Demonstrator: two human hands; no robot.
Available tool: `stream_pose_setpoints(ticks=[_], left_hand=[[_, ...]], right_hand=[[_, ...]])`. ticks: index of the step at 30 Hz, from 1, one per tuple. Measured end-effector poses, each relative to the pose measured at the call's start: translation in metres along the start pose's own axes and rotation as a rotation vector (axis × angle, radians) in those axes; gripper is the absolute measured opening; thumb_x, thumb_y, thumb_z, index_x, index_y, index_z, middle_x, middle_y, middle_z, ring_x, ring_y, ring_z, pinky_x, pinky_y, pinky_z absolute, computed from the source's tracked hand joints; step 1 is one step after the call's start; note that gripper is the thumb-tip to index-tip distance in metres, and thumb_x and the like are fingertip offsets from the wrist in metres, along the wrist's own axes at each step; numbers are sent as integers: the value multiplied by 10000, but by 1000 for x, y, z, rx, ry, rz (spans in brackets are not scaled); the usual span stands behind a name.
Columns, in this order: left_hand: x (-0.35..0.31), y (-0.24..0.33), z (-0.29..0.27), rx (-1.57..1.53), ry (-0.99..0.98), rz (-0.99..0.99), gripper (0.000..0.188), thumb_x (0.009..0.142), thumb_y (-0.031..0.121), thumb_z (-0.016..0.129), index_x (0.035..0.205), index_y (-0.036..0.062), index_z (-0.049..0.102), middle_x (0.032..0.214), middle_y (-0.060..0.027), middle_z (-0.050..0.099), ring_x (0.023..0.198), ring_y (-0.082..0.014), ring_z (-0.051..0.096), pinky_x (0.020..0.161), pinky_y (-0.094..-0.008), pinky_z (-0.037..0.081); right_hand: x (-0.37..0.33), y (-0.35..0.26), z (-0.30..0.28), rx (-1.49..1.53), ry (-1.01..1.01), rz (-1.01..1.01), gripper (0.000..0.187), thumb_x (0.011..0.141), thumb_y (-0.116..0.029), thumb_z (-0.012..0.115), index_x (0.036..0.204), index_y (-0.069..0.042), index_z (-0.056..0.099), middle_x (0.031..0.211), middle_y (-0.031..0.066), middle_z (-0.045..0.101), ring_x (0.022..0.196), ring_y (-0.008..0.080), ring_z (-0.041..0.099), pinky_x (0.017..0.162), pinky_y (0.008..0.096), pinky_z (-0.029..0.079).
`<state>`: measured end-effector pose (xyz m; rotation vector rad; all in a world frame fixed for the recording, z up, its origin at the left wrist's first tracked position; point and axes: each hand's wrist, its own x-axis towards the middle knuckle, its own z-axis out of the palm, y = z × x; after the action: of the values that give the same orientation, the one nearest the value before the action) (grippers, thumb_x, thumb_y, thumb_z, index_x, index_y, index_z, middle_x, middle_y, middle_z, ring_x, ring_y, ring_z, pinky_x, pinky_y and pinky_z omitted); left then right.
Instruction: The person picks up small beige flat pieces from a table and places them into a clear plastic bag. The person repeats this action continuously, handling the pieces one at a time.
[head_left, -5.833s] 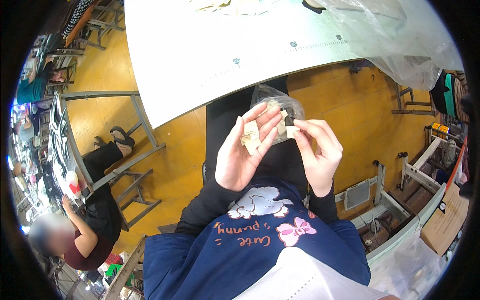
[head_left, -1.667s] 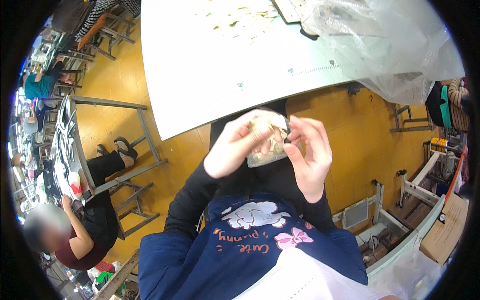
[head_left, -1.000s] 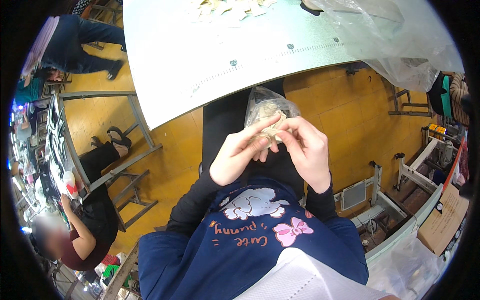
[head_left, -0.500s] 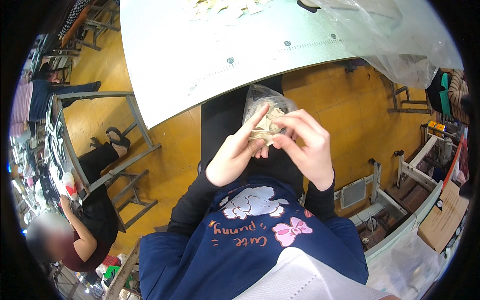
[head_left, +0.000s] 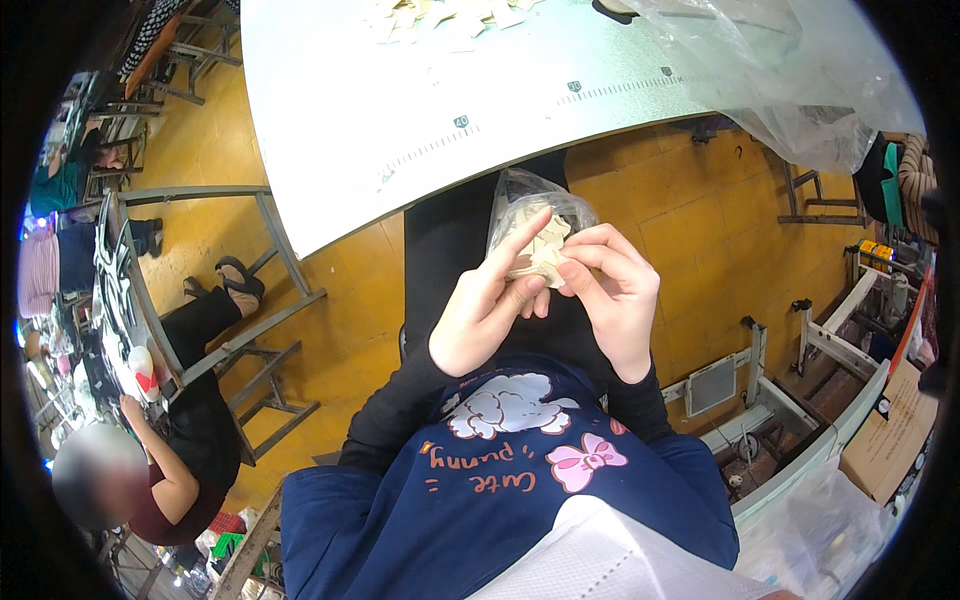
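Hands meet at centre frame, over the lap. Left hand [head_left: 490, 315] pinches the small clear plastic bag [head_left: 528, 205] of pale beige pieces [head_left: 540, 250] with thumb and fingers; right hand [head_left: 615, 295] closes on the same bag from the other side, fingertips touching the pieces. White desk [head_left: 400, 110] spans the upper frame, more pale scraps [head_left: 440, 15] on its far edge. Large clear plastic sheet [head_left: 790, 80] drapes at upper right.
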<state>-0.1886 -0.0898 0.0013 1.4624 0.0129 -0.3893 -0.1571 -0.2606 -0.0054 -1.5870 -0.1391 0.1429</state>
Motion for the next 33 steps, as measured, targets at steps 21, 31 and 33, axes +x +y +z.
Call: stream_pose_setpoints(ticks=[21,31,33], left_hand=[[5,-14,-7,-427,332,25,258,1046,142,513,1197,-26,639,1054,-65,717,695,-31,484,603,-174,365],[-1,-19,-4,-231,172,-10,240,1011,149,591,1146,-21,692,932,-31,693,701,-39,490,618,-188,397],[1,-18,-4,-379,95,-84,249,1009,171,598,1135,-18,701,888,-10,670,699,-43,481,630,-189,403]], right_hand=[[1,4,-8,-198,86,-97,115,862,-21,733,949,37,686,895,73,635,730,136,583,661,251,478],[1,-11,-2,-325,-66,-146,258,767,-38,797,1019,-29,744,939,85,646,776,174,631,696,285,520],[2,-10,3,-289,-35,-210,224,761,10,788,981,-7,750,916,59,611,737,134,588,658,258,483]])
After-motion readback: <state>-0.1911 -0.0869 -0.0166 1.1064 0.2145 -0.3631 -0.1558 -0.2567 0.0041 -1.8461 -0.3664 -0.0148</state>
